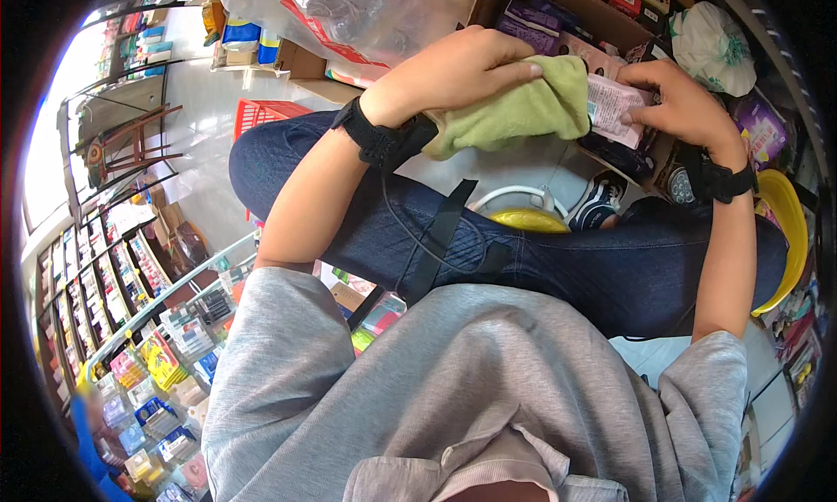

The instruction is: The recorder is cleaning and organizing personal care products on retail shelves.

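My left hand (pixel 458 70) grips a light green cloth (pixel 523 113), which hangs down from the fingers in front of my knees. A pale pink packet with printed text (pixel 614 109) is pinched between the thumb and fingers of my right hand (pixel 686 103). The cloth's right edge meets or overlaps the packet's left end; whether they touch cannot be told. Beneath both hands lies an open cardboard box (pixel 582 8) holding purple packages (pixel 529 24). Each wrist wears a black strap.
A clear plastic bag (pixel 366 18) bulges at the top centre, beside a tied white bag (pixel 713 44) farther right. A red basket (pixel 261 115) stands past my left knee, a yellow tub (pixel 791 240) by my right knee. Stocked shelves (pixel 98 273) line the left; a person in blue (pixel 91 436) is lower left.
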`<action>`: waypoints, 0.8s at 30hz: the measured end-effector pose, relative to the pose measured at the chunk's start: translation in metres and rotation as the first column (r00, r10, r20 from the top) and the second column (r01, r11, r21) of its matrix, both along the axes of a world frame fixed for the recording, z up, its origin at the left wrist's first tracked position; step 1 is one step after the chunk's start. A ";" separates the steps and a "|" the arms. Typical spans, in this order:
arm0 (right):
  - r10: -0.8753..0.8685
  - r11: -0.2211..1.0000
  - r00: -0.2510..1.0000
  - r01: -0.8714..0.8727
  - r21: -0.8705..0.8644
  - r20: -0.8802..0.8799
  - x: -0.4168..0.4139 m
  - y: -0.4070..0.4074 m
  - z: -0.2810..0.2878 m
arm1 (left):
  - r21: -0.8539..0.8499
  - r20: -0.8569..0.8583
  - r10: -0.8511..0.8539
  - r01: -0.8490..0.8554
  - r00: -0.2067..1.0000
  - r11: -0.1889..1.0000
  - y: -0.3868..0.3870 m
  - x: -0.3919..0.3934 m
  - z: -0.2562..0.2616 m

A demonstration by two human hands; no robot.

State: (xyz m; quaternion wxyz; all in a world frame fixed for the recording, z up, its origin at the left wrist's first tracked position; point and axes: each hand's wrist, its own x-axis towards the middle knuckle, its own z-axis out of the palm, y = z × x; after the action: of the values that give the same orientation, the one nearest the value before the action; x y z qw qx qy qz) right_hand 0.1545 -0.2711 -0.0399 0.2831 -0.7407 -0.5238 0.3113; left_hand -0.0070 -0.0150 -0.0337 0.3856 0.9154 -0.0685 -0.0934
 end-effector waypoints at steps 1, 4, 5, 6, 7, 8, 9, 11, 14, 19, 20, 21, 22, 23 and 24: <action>-0.001 1.000 1.000 0.001 -0.001 -0.001 -0.001 0.000 -0.001 | -0.007 0.009 -0.031 0.031 0.999 0.999 0.002 -0.001 -0.001; -0.001 0.987 0.999 -0.006 0.162 0.044 -0.003 0.000 -0.004 | -0.034 0.017 -0.048 0.049 0.999 0.998 0.003 -0.002 -0.006; -0.012 0.980 0.998 -0.001 0.199 0.065 -0.005 0.001 -0.004 | -0.054 0.016 -0.035 0.036 0.999 0.998 0.003 -0.002 -0.008; -0.023 0.971 0.996 0.002 0.237 0.084 -0.006 0.003 -0.005 | -0.054 0.015 -0.034 0.035 0.999 0.998 0.001 -0.002 -0.007; -0.022 0.971 0.996 0.002 0.237 0.083 -0.007 0.005 -0.004 | -0.109 0.008 -0.003 0.004 1.000 0.994 -0.003 -0.003 -0.006; 0.018 0.968 1.000 -0.022 0.248 0.019 -0.009 0.008 -0.002 | -0.163 -0.001 0.028 -0.028 1.000 0.986 -0.006 -0.003 -0.006; 0.059 0.964 0.997 -0.046 0.262 -0.044 -0.011 0.011 0.000 | -0.163 0.000 0.028 -0.028 1.000 0.986 -0.008 -0.003 -0.005; 0.063 0.980 0.988 -0.034 0.194 -0.143 -0.014 0.014 0.003 | -0.280 -0.057 0.040 -0.055 0.998 0.958 -0.012 -0.003 -0.004; 0.121 0.982 0.965 -0.082 0.168 -0.233 -0.021 0.019 0.009 | -0.306 0.101 0.015 0.016 0.995 0.952 -0.016 -0.004 -0.017; 0.151 0.948 0.976 -0.099 0.301 -0.154 -0.029 0.017 0.011 | -0.292 -0.001 -0.119 0.113 0.993 0.950 -0.018 -0.001 -0.022; 0.149 0.948 0.977 -0.097 0.302 -0.154 -0.028 0.017 0.011 | -0.306 0.050 -0.134 0.143 0.990 0.941 -0.018 0.000 -0.024; 0.107 0.976 0.983 -0.076 0.204 -0.147 -0.026 0.018 0.012 | -0.319 0.100 -0.148 0.173 0.984 0.932 -0.019 0.001 -0.024; 0.066 0.993 0.989 -0.052 0.105 -0.135 -0.025 0.018 0.012 | -0.319 0.100 -0.150 0.175 0.984 0.932 -0.022 0.001 -0.025; 0.065 0.993 0.989 -0.051 0.105 -0.135 -0.026 0.020 0.010 | -0.336 0.133 -0.153 0.190 0.979 0.922 -0.025 -0.001 -0.025; 0.112 0.972 0.991 -0.095 0.215 -0.072 -0.030 0.022 0.007 | -0.353 0.166 -0.155 0.205 0.974 0.913 -0.028 -0.003 -0.025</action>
State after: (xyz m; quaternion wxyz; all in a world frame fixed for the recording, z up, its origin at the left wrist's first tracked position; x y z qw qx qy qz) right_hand 0.1241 -0.2491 -0.0327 0.3652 -0.6644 -0.5795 0.2989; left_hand -0.0096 -0.0425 -0.0589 0.5344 0.8208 -0.1946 -0.0524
